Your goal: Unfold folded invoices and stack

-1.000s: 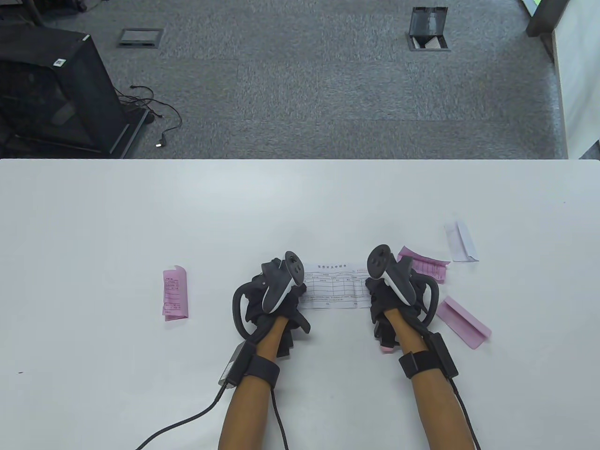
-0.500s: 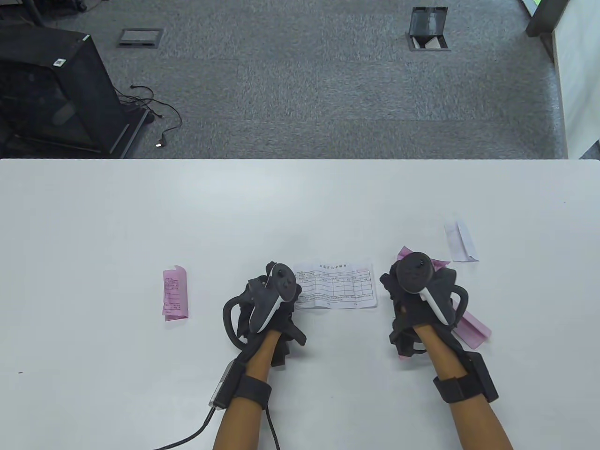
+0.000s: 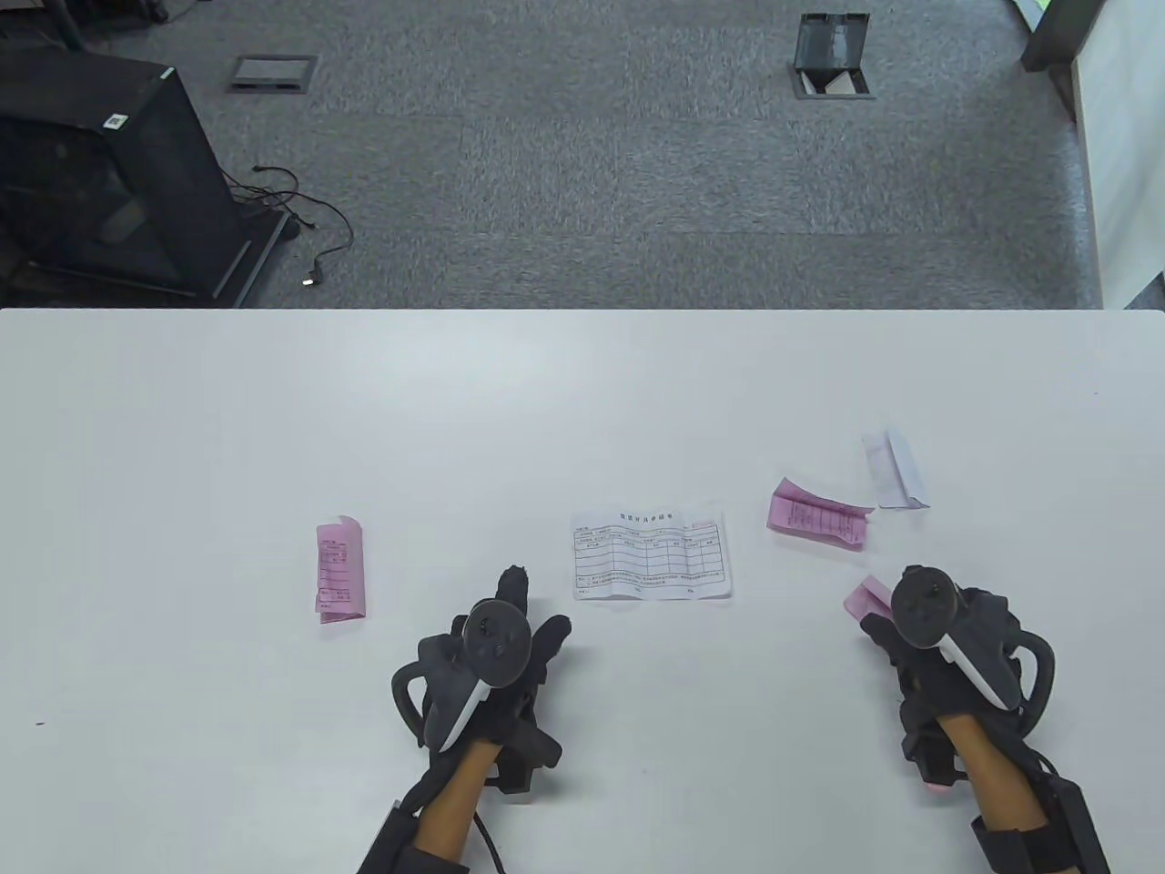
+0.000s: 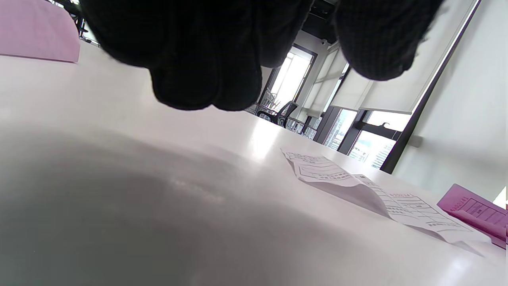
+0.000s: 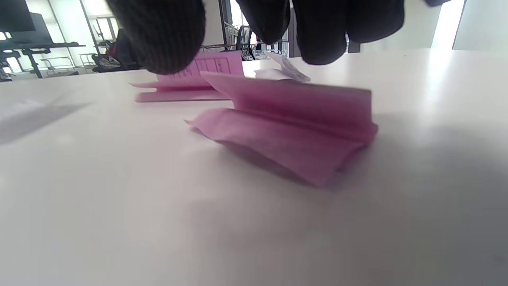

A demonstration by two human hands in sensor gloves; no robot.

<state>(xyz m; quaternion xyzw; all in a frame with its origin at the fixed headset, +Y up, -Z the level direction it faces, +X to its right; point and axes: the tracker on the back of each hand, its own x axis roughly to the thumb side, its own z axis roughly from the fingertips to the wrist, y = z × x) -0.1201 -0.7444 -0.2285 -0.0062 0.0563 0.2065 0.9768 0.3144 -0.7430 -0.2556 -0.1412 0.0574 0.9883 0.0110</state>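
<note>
An unfolded white invoice (image 3: 651,555) lies flat at the table's middle; it also shows in the left wrist view (image 4: 357,186). My left hand (image 3: 537,605) is open and empty, fingers stretched out, to the near left of the sheet and apart from it. My right hand (image 3: 887,633) hovers open over a folded pink invoice (image 3: 865,596), which lies on the table in the right wrist view (image 5: 285,127) just below my fingertips (image 5: 317,35); no grip shows. Most of that invoice is hidden under the hand in the table view.
Another folded pink invoice (image 3: 817,521) and a folded white one (image 3: 896,469) lie at the far right. A third folded pink invoice (image 3: 339,572) lies to the left. The white table (image 3: 455,410) ends at a far edge above grey carpet.
Both hands let go of the white invoice and drew back toward the near edge. The right hand went right, over the folded pink invoice. The white sheet now lies flat.
</note>
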